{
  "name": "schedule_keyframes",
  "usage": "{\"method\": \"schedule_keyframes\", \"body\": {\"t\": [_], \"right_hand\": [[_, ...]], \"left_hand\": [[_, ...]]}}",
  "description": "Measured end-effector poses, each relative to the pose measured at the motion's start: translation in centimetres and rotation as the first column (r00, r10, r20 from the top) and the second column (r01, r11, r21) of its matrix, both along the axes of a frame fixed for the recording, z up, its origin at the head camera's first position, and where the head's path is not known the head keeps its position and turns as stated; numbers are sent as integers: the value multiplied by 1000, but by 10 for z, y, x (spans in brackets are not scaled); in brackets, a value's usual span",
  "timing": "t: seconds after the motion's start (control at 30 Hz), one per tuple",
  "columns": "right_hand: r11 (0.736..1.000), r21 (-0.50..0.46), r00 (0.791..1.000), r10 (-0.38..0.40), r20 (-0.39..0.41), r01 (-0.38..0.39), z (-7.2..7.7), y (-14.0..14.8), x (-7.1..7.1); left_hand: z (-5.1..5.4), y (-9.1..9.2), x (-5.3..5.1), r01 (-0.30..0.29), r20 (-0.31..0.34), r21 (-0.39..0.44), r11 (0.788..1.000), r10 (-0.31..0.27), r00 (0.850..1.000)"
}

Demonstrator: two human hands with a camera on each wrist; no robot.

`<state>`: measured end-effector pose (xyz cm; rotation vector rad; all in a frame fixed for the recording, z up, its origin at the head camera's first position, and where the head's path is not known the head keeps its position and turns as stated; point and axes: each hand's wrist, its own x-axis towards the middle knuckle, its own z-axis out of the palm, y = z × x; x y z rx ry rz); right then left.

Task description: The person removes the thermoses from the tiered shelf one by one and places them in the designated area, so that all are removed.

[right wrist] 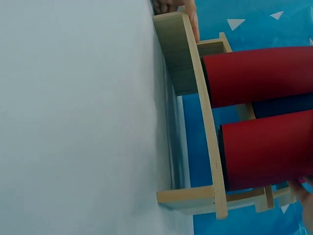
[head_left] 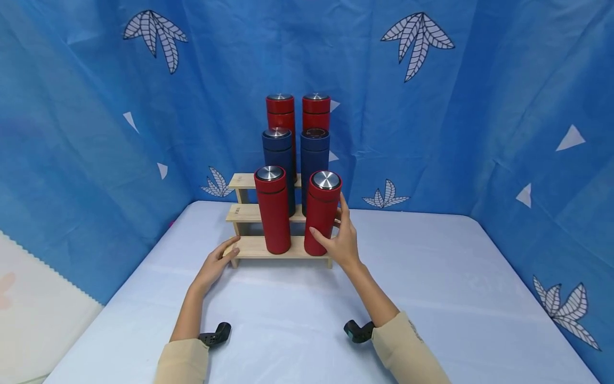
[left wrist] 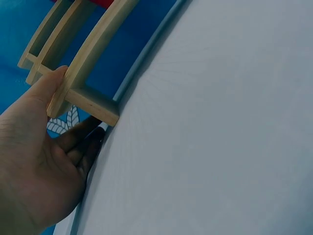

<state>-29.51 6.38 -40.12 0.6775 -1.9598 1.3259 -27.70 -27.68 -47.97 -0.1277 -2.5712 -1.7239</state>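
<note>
A three-step wooden rack (head_left: 249, 246) holds two red bottles on its lowest step, two navy bottles (head_left: 277, 152) on the middle one and two red bottles (head_left: 280, 109) on top. My right hand (head_left: 341, 240) is round the front right red bottle (head_left: 322, 213), thumb in front and fingers at its far side; its base stands on the step. The other front red bottle (head_left: 273, 213) stands untouched to its left. My left hand (head_left: 216, 266) grips the left end of the lowest step, its thumb on the wood (left wrist: 78, 73) in the left wrist view.
A white-covered table (head_left: 422, 277) lies under the rack. Blue cloth (head_left: 374, 106) with leaf and triangle prints hangs behind and at both sides. A pale cloth (head_left: 38, 314) shows at the far left.
</note>
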Motion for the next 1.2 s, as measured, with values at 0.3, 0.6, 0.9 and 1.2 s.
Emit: {"method": "schedule_keyframes", "body": {"t": [0.3,0.6,0.9,1.2], "right_hand": [[989,9,970,-142,-200,146,-8,38,11],[960,-86,946,-276,-171,265,4,70,-19],[950,-62,952,-305,34,307,-16,88,-58],[951,-49,946,-299,125,306,-39,88,-69]], "left_hand": [[-1,0,1,-8,-15,6,1000,8,1000],[0,1,1,-6,-30,8,1000,6,1000],[-3,1,1,4,-28,7,1000,-4,1000],[-4,-2,-1,0,-38,9,1000,0,999]]}}
